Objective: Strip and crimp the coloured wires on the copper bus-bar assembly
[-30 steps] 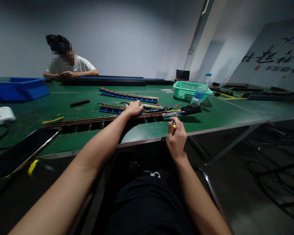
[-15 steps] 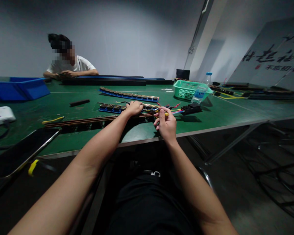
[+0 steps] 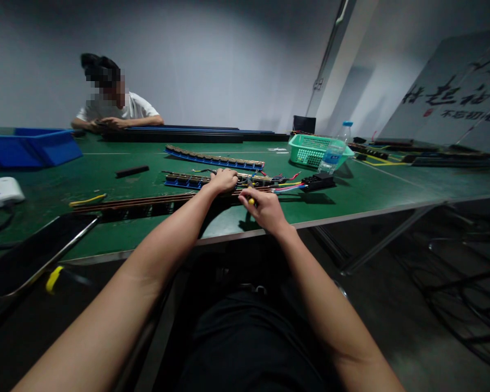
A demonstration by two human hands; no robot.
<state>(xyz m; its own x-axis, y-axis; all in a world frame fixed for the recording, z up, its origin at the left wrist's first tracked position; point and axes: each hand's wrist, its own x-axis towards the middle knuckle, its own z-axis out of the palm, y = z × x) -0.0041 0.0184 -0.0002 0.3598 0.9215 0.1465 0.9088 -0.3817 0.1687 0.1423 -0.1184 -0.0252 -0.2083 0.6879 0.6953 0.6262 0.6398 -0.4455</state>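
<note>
My left hand [image 3: 225, 181] is closed over the right part of a short blue-and-black strip [image 3: 180, 181] with brass-coloured bars, holding it against the table. In my right hand [image 3: 266, 207] is a small yellow-handled hand tool [image 3: 251, 201]; its dark tip points up at the wires beside my left fingers. Its exact kind is too small to tell. Coloured wires [image 3: 289, 187] run from the strip's right end to a black connector block [image 3: 318, 181]. Below my left hand lies a longer strip with copper-coloured rails [image 3: 147, 202], partly hidden by my forearm.
Behind the strips lies another blue strip [image 3: 214, 158]. A green basket [image 3: 306, 152] and a water bottle [image 3: 335, 149] stand to the right, a blue bin [image 3: 32, 149] to the left. Across the green table [image 3: 375, 190] sits a person [image 3: 114, 106] near long dark bars [image 3: 196, 134].
My right hand has moved left and slightly down, turning so that the tool's tip points up toward the wires. My left hand has stayed on the strip.
</note>
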